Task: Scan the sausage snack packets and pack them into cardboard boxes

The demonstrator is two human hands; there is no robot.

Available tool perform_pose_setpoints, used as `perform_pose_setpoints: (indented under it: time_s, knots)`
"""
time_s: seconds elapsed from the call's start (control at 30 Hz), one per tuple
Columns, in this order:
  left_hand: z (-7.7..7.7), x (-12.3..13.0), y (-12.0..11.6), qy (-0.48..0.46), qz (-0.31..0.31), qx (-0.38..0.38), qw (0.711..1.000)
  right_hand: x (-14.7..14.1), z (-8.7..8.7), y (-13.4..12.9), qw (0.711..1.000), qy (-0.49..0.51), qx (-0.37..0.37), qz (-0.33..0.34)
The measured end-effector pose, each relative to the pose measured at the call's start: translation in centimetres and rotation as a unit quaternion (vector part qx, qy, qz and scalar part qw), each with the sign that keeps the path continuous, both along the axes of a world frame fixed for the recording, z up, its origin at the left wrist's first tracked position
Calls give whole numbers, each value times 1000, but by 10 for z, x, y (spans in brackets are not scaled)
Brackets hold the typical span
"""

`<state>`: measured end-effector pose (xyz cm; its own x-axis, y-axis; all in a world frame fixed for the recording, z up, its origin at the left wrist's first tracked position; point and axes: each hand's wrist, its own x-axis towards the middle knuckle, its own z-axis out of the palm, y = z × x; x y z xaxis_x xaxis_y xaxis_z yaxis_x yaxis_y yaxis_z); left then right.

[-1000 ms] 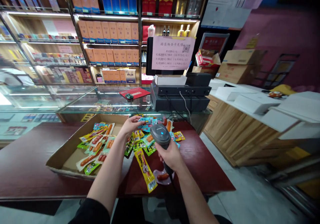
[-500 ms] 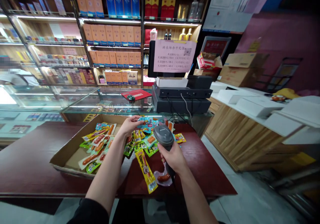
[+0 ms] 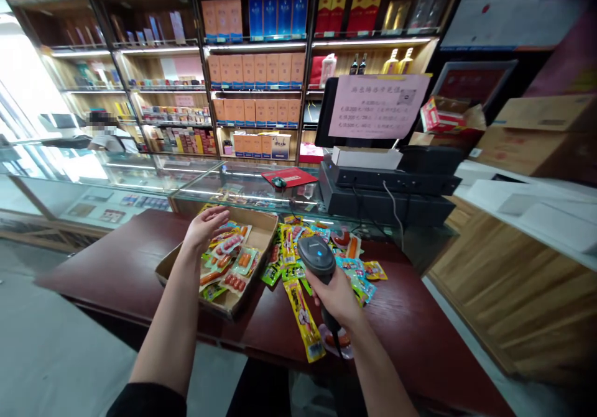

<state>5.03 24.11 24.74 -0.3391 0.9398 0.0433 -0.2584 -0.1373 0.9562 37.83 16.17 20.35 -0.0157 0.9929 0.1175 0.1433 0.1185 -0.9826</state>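
Note:
My right hand (image 3: 336, 296) grips a dark handheld barcode scanner (image 3: 318, 256) with a small blue light on top. The scanner is over a pile of packaged sausage snacks (image 3: 291, 249) in yellow, green and blue wrappers. Above the far left part of a shallow cardboard box (image 3: 233, 308), my left hand (image 3: 205, 227) is open with fingers stretched out; I see nothing in it. Several sausage packets (image 3: 233, 282) lie inside the box. On the table nearer to me are a long yellow packet (image 3: 304, 320) and a clear-wrapped sausage (image 3: 339, 340), partly hidden behind the scanner's handle.
Behind the dark red table (image 3: 116, 255) runs a glass display counter (image 3: 242, 178). A monitor (image 3: 326, 115) with a pink sign stands on black register equipment (image 3: 387, 199). Cardboard boxes (image 3: 536, 131) sit at right. A person (image 3: 109, 134) is far left.
My left hand has moved left from a blue packet in the pile to above the box, its fingers now spread. The view has turned left. The scanner stays in my right hand.

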Motion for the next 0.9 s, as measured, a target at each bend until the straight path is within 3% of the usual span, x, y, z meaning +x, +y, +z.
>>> perform_pose_setpoints:
  time_s: [0.07, 0.17, 0.43, 0.7, 0.77, 0.83, 0.9]
  knots:
    - [-2, 1, -1, -1, -4, 1, 1000, -2, -1, 0, 1000, 3, 6, 1]
    - [-7, 21, 4, 3, -33, -8, 999, 3, 2, -1, 1000, 3, -12, -9]
    - [-18, 130, 35, 26, -157, -18, 987, 54, 17, -4, 996, 28, -16, -84]
    - [-43, 224, 77, 64, -252, -48, 965, 101, 11, -18, 989, 25, -15, -147]
    - [-53, 242, 90, 118, -258, -45, 958, 111, 9, -20, 986, 32, -14, -161]
    - [-64, 256, 104, 230, -240, -29, 943, 119, 6, -22, 985, 31, -13, -171]
    - [-76, 268, 119, 392, -205, 3, 897, 127, 3, -24, 984, 26, -12, -177]
